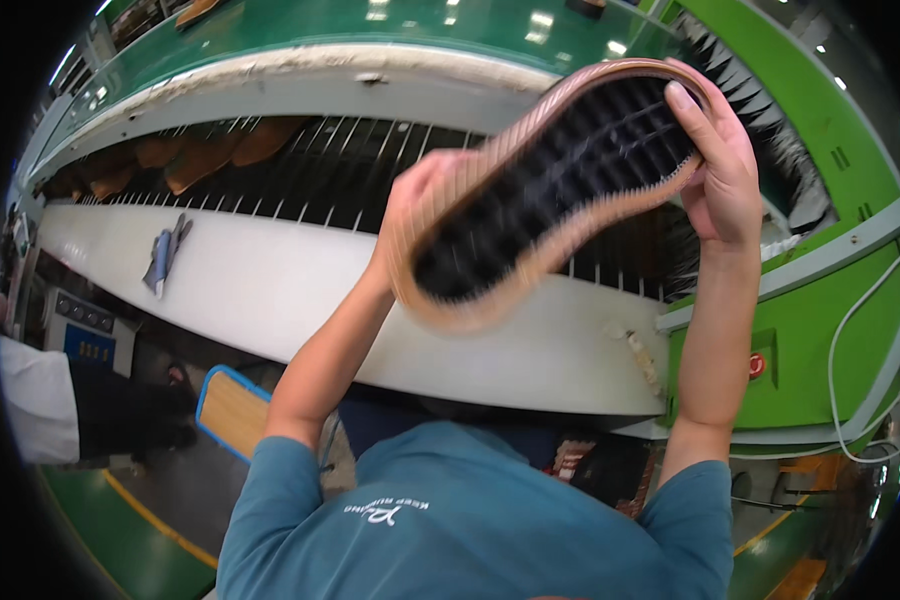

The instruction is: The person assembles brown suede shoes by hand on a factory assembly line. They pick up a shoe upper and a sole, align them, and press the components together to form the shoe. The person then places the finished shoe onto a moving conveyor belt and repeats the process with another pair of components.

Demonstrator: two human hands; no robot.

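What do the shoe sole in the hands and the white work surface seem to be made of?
Shoe sole: probably rubber or moulded plastic, judging by the glossy black, ridged middle; motion blur leaves its tan rim uncertain.
White work surface: perhaps plastic or laminate, given its smooth, faint sheen.

The shoe sole (pixel 560 195) is tan (finely striped) around a black middle.

Sole (pixel 560 190) is up over the bench (pixel 270 270), rack (pixel 345 190) right behind. Shoes (pixel 195 170) sit on the rack's left, tool (pixel 161 262) on the bench's left, machine (pixel 810 350) off right.
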